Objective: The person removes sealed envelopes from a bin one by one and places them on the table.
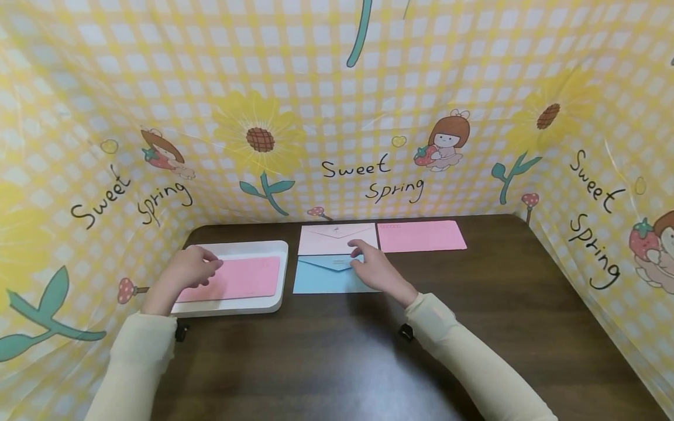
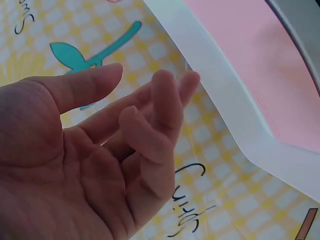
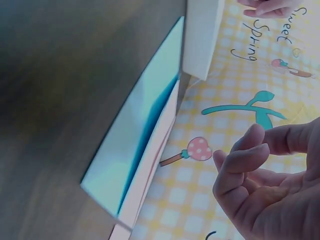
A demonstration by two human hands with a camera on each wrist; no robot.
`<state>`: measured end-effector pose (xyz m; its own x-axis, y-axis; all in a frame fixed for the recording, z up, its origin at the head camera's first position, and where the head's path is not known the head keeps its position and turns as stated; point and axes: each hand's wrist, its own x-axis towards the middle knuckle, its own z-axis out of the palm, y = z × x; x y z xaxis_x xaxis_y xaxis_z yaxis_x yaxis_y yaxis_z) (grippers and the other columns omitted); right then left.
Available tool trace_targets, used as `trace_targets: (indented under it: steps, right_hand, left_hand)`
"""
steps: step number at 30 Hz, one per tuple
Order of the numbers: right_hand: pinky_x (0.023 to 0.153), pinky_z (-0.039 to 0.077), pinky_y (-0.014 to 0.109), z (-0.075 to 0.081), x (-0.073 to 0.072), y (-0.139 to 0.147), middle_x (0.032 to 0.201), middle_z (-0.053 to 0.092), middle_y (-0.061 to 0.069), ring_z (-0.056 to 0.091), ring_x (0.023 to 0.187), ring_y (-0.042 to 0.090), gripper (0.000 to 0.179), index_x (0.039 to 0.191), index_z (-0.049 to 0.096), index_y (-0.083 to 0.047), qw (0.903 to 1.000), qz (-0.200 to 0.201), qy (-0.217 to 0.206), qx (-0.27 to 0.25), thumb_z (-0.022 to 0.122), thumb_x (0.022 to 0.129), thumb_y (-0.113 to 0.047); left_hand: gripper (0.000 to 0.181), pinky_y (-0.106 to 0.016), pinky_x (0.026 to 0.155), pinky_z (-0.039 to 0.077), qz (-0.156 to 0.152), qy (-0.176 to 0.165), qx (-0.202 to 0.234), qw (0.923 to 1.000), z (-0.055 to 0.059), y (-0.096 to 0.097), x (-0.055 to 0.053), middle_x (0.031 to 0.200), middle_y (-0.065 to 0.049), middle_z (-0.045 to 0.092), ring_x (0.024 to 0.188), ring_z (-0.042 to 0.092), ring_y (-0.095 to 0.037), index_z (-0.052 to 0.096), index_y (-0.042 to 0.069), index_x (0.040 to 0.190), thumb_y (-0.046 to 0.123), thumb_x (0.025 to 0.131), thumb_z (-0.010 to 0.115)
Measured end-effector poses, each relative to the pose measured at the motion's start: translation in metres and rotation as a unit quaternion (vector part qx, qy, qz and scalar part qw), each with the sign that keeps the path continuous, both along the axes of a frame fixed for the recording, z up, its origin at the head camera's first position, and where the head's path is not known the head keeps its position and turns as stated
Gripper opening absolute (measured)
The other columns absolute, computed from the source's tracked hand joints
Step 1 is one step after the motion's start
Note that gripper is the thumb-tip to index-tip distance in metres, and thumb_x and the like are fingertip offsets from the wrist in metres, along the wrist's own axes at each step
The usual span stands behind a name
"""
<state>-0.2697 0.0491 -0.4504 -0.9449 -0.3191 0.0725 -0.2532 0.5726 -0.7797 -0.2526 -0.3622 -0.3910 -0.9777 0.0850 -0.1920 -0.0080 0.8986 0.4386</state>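
My left hand (image 1: 192,269) hovers over the left part of a white tray (image 1: 283,266), its fingers loosely bent around nothing. In the tray lies a pink envelope (image 1: 250,278), partly covered by that hand in the head view. A light blue envelope (image 1: 318,282) lies flap side up on the table, directly in front of a pale pink envelope (image 1: 313,238), whose flap also shows. Over these two hangs my right hand (image 1: 378,269), thumb and fingers apart and holding nothing. The right wrist view shows the same hand (image 3: 270,180) empty, with bent fingers.
To the right of the pale pink envelope lies another pink envelope (image 1: 421,236), near the back of the dark wooden table (image 1: 326,362). A yellow checked cloth (image 1: 337,117) with printed flowers and lettering rises behind the table and along both sides.
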Motion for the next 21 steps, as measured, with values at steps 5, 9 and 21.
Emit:
trace_targets:
  steps: [5, 9, 21]
  right_hand:
    - [0.07, 0.049, 0.034, 0.009, -0.006, -0.016, 0.125, 0.068, 0.017, 0.061, 0.088, 0.026, 0.044, 0.147, 0.055, -0.004, 0.9997, -0.001, -0.009, -0.023, 0.055, 0.103, -0.009]
    - [0.072, 0.051, 0.035, 0.014, -0.012, -0.028, 0.124, 0.068, 0.018, 0.062, 0.091, 0.026, 0.044, 0.147, 0.055, -0.002, 0.999, 0.012, -0.014, -0.041, 0.055, 0.104, -0.01]
    - [0.076, 0.058, 0.036, 0.032, -0.018, -0.068, 0.129, 0.065, 0.017, 0.068, 0.087, 0.022, 0.043, 0.148, 0.053, -0.003, 0.9958, 0.051, -0.049, -0.058, 0.052, 0.107, -0.016]
  left_hand:
    - [0.043, -0.042, 0.067, 0.059, 0.026, -0.031, 0.024, 0.9989, 0.002, -0.01, -0.007, 0.095, -0.024, 0.072, 0.076, 0.07, -0.027, 0.063, -0.02, 0.12, 0.02, 0.105, 0.059]
    - [0.044, -0.042, 0.068, 0.059, 0.044, -0.045, 0.026, 0.9977, 0.003, -0.016, -0.012, 0.1, -0.029, 0.069, 0.077, 0.07, -0.028, 0.062, -0.021, 0.12, 0.02, 0.106, 0.058]
    - [0.046, -0.036, 0.065, 0.057, 0.086, -0.087, 0.034, 0.9919, 0.007, -0.031, -0.03, 0.101, -0.029, 0.062, 0.074, 0.069, -0.025, 0.056, -0.023, 0.123, 0.021, 0.106, 0.057]
